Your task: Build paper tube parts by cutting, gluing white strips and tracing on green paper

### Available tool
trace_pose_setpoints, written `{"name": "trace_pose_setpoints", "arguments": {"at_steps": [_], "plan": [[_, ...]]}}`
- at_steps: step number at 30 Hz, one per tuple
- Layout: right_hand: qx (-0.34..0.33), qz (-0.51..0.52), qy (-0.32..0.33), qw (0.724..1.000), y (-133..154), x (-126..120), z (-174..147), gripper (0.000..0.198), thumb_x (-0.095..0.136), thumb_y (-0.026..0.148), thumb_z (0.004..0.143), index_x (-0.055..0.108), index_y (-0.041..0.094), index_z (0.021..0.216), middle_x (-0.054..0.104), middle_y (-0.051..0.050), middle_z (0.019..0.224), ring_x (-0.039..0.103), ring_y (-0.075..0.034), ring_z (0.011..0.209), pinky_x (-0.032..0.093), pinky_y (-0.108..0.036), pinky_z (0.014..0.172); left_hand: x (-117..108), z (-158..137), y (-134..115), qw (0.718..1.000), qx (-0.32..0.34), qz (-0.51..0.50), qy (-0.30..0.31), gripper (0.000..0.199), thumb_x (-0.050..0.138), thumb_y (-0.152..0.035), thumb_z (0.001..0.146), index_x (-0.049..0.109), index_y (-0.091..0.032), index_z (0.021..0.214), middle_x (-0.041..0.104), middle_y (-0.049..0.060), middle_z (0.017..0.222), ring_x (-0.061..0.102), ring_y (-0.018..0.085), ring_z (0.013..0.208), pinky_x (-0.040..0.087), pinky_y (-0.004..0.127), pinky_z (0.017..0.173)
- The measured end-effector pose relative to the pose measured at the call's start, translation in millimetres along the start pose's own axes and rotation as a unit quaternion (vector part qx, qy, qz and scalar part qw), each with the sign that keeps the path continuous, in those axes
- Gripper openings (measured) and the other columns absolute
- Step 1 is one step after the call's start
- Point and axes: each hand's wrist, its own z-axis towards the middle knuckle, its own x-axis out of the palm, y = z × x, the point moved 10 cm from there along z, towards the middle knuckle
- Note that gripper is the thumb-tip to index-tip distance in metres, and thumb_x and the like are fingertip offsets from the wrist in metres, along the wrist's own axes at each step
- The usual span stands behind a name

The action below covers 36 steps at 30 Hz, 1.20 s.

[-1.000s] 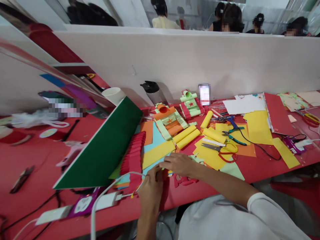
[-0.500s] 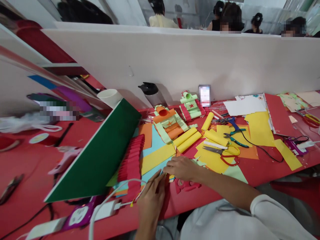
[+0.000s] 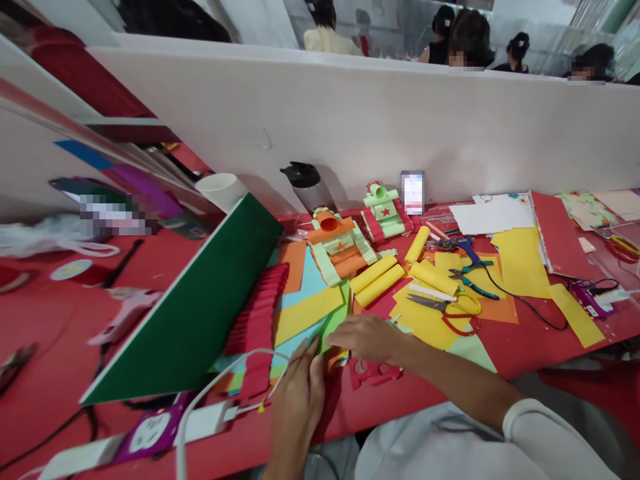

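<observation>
Taking the two hands as the middle of a clock face, with twelve pointing to the white wall, a piece of green paper lies at the very centre, over other coloured sheets on the red counter. The right hand comes in from the three o'clock side, its fingers bent down at the edge of the green paper; whether they pinch it or only press on it, I cannot tell. The left hand reaches up from seven o'clock, fingers stretched out close together at the lower end of the same paper, and their grip cannot be made out either. A yellow strip lies at eleven o'clock, and a red ruffled strip sits at ten, in front of a leaning green board at nine. An orange and green paper model stands at twelve, with a flask behind it, a little towards eleven. Two yellow paper rolls lie side by side at one o'clock, and a phone leans on the wall beyond them. Scissors rest open between two and three, near the pliers at two o'clock
</observation>
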Motion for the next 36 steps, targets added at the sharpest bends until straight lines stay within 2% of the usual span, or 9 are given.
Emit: {"name": "trace_pose_setpoints", "arguments": {"at_steps": [5,11,15,18,22,25,29,33,36], "plan": [[0.040,0.114,-0.002,0.993,-23,-9,1,0.028,0.055,0.008,0.101,0.075,0.018,0.118,0.074,-0.007,0.113,0.066,-0.018,0.107,0.052,-0.027,0.093,4,-2,23,0.998,-0.039,-0.050,0.014,0.063,0.029,-0.054,0.106,0.071,-0.017,0.136,0.072,0.015,0.137,0.059,0.032,0.141,0.045,0.051,0.121],[0.023,0.229,-0.001,0.973,-40,-36,-4,0.025,0.055,0.005,0.100,0.077,0.017,0.105,0.076,-0.008,0.108,0.067,-0.018,0.102,0.050,-0.026,0.094,2,-5,43,0.992,-0.078,-0.096,0.028,0.080,0.012,-0.059,0.106,0.069,-0.013,0.139,0.067,0.018,0.145,0.055,0.034,0.146,0.038,0.056,0.126],[0.018,0.288,0.006,0.958,-50,-49,-10,0.024,0.055,0.002,0.098,0.074,0.017,0.100,0.075,-0.008,0.108,0.067,-0.017,0.099,0.049,-0.026,0.092,-2,-5,43,0.984,-0.096,-0.132,0.074,0.075,0.020,-0.062,0.105,0.071,-0.017,0.136,0.067,0.014,0.146,0.057,0.032,0.145,0.041,0.052,0.126],[0.020,0.306,0.011,0.952,-53,-52,-14,0.021,0.057,0.002,0.096,0.072,0.016,0.097,0.074,-0.008,0.107,0.066,-0.017,0.097,0.048,-0.026,0.090,-6,-5,33,0.981,-0.105,-0.120,0.109,0.066,0.032,-0.063,0.103,0.071,-0.022,0.136,0.068,0.010,0.146,0.057,0.031,0.145,0.041,0.051,0.126],[0.028,0.280,0.018,0.960,-54,-50,-15,0.014,0.061,0.006,0.092,0.068,0.018,0.095,0.071,-0.007,0.113,0.063,-0.019,0.102,0.046,-0.028,0.093,-10,-2,9,0.984,-0.082,-0.087,0.130,0.062,0.041,-0.063,0.101,0.067,-0.022,0.140,0.063,0.009,0.153,0.054,0.028,0.148,0.038,0.048,0.128],[0.022,0.221,0.022,0.975,-53,-47,-15,0.021,0.056,0.001,0.088,0.065,0.019,0.095,0.070,-0.006,0.109,0.061,-0.020,0.101,0.043,-0.028,0.090,-11,1,1,0.986,-0.087,-0.064,0.127,0.065,0.039,-0.063,0.101,0.067,-0.019,0.139,0.063,0.012,0.153,0.052,0.029,0.150,0.037,0.048,0.129],[-0.005,0.178,0.034,0.983,-44,-42,-11,0.026,0.052,-0.003,0.086,0.062,0.020,0.094,0.067,-0.002,0.093,0.057,-0.018,0.090,0.040,-0.027,0.080,-6,3,10,0.980,-0.134,-0.047,0.143,0.066,0.038,-0.062,0.101,0.066,-0.016,0.140,0.062,0.014,0.153,0.050,0.030,0.150,0.038,0.048,0.128],[-0.035,0.134,0.034,0.990,-29,-40,-1,0.017,0.052,0.005,0.097,0.063,0.019,0.097,0.070,-0.003,0.094,0.059,-0.017,0.090,0.039,-0.026,0.075,0,9,24,0.975,-0.148,-0.029,0.163,0.062,0.037,-0.057,0.101,0.067,-0.016,0.137,0.065,0.017,0.148,0.051,0.033,0.150,0.036,0.053,0.127],[-0.053,0.100,0.028,0.993,-18,-42,7,0.017,0.050,0.012,0.105,0.066,0.018,0.104,0.074,-0.006,0.101,0.063,-0.018,0.095,0.040,-0.027,0.074,4,16,29,0.972,-0.150,-0.013,0.183,0.065,0.033,-0.059,0.101,0.068,-0.016,0.135,0.065,0.018,0.149,0.050,0.033,0.150,0.036,0.052,0.127]]}}
